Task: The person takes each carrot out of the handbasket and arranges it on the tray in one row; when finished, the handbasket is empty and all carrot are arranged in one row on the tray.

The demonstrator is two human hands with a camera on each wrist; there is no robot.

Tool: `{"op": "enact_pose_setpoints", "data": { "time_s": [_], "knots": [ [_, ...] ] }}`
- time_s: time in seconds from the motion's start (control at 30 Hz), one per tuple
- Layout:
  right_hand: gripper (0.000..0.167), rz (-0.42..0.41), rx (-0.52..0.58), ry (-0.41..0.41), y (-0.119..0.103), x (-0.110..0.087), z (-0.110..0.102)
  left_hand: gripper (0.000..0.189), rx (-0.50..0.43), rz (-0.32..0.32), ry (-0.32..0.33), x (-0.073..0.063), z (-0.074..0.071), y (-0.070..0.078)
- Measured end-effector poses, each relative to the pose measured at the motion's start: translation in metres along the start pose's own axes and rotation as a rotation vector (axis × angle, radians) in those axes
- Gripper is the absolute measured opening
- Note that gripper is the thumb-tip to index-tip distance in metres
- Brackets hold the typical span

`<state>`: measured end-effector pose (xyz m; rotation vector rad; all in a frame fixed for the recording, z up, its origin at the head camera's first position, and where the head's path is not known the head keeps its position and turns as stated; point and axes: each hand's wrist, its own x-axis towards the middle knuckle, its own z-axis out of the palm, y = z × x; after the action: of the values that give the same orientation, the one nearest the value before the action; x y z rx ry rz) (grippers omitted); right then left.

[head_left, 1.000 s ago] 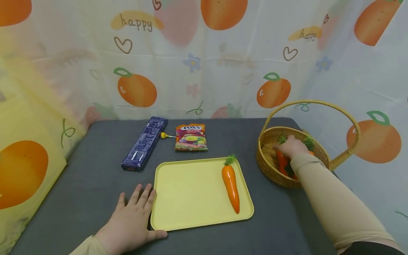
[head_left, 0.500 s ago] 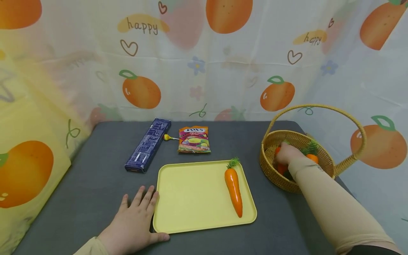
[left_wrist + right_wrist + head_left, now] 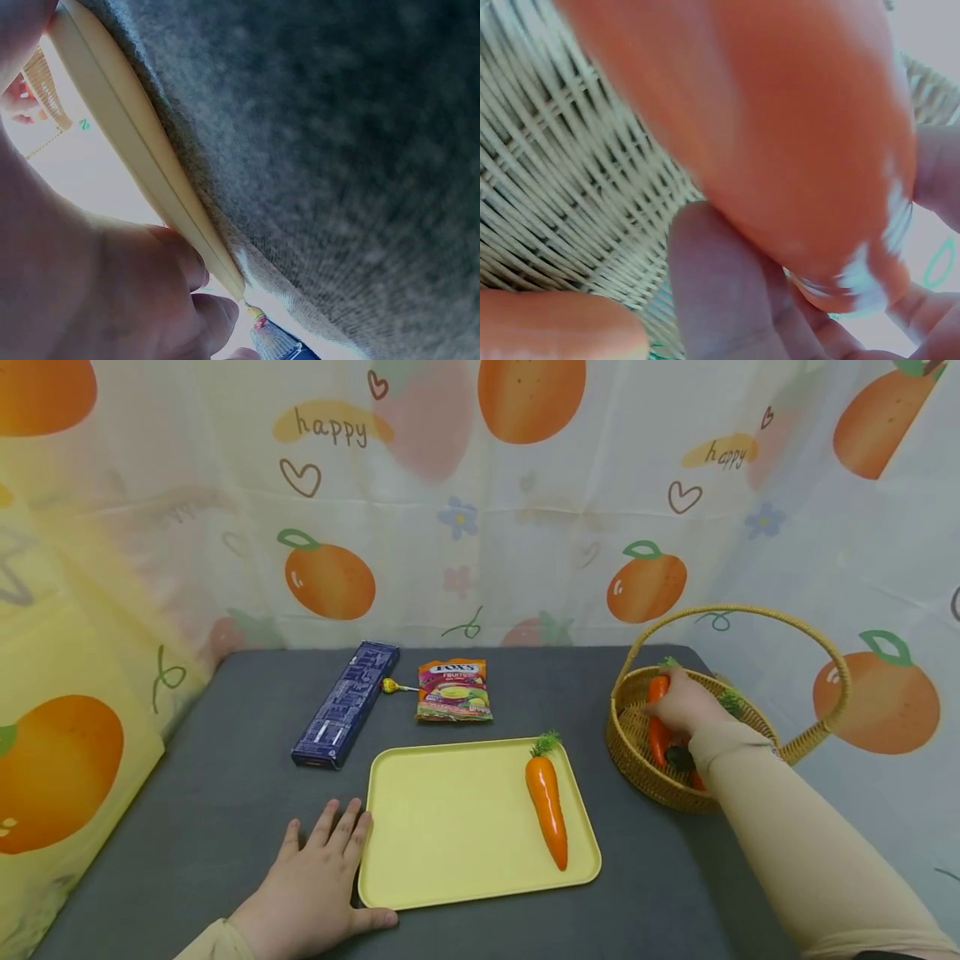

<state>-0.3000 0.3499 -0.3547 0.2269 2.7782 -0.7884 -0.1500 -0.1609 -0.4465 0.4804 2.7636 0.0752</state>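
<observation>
Carrot (image 3: 657,742), gripped by the right hand (image 3: 692,703), now shows more fully in the basket (image 3: 632,768) below that hand; the pick appears secured. Left hand (image 3: 311,881) lies spread against the tray (image 3: 442,827).

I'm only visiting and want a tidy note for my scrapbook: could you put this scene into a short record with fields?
Right hand: at the wicker basket, holding a carrot
Left hand: fingers spread, against the left side of the yellow tray
On the tray: one leafy-topped carrot, toward the right side
Also in the basket: a dark item, too hidden to name
Farther back: blue box, lollipop, FOX'S packet
Table: dark grey
Backdrop: fruit-print cloth
</observation>
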Motion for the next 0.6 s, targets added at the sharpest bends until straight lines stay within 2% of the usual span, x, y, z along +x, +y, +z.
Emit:
{"op": "enact_pose_setpoints", "data": {
  "time_s": [0.2, 0.47, 0.6],
  "knots": [
    [0.098, -0.027, 0.039, 0.032, -0.007, -0.009, -0.004, 0.142, 0.001, -0.008, -0.004, -0.001, -0.001, -0.001],
    [0.096, -0.051, 0.291, 0.006, -0.019, -0.028, -0.011, 0.142, 0.006, -0.005, -0.010, -0.002, -0.001, -0.001],
    [0.094, -0.068, 0.335, 0.002, -0.028, -0.039, -0.013, 0.143, 0.011, -0.004, -0.016, 0.001, -0.001, 0.002]
  ]
}}
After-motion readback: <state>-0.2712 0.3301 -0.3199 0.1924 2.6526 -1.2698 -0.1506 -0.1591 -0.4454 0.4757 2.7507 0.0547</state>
